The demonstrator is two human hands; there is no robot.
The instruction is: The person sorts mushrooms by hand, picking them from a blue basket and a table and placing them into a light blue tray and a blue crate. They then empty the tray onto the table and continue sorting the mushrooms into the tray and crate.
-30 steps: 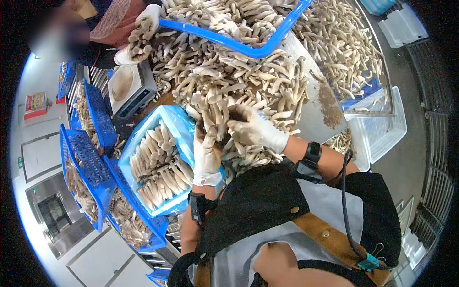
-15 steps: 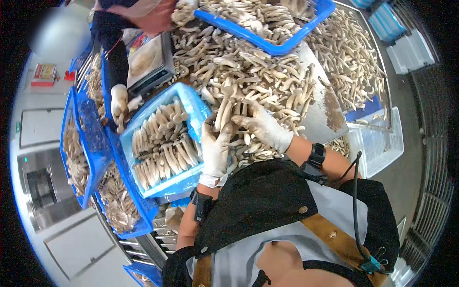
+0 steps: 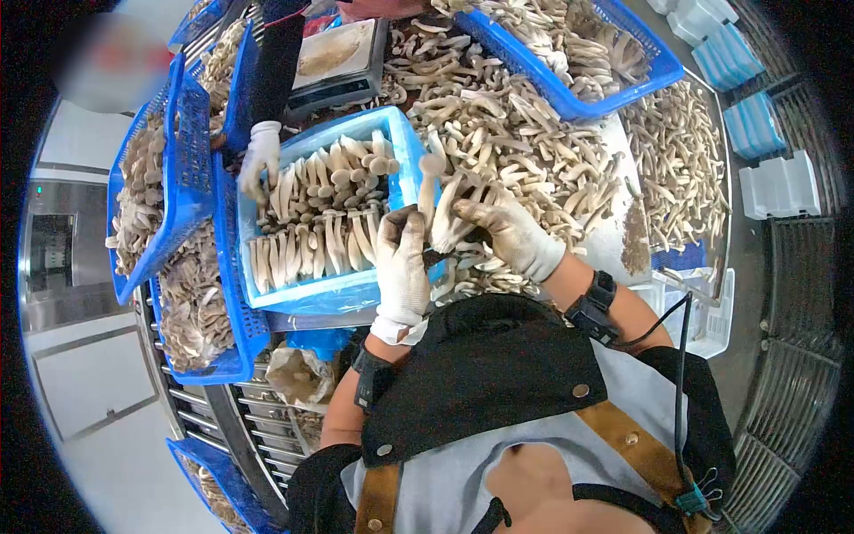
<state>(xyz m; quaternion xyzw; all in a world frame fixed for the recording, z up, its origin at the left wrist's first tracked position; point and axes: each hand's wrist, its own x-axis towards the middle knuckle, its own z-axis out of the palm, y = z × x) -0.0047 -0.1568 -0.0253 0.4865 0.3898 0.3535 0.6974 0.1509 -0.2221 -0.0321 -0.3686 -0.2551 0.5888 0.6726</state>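
Observation:
My left hand (image 3: 402,271), in a white glove with soiled fingertips, is closed on a long-stemmed mushroom (image 3: 430,191) with a round cap, held upright. My right hand (image 3: 516,233), also gloved and stained, grips a small bunch of mushrooms (image 3: 452,218) close beside it. Both hands are over the near edge of a large heap of loose mushrooms (image 3: 534,156). Left of my left hand is a box lined with blue plastic (image 3: 311,298), holding neat rows of mushrooms (image 3: 316,245). Part of the left fingers' grip is hidden.
A co-worker's gloved hand (image 3: 261,160) is at the box's left end. A scale (image 3: 338,58) stands behind it. Blue baskets of mushrooms (image 3: 191,169) line the left side, and another blue basket (image 3: 578,107) sits atop the heap. A metal tray of mushrooms (image 3: 676,160) is at right.
The view has shifted, so the box and heap sit differently. My right hand now has a bunch of mushrooms in it. The co-worker's hand has come to the box's left end.

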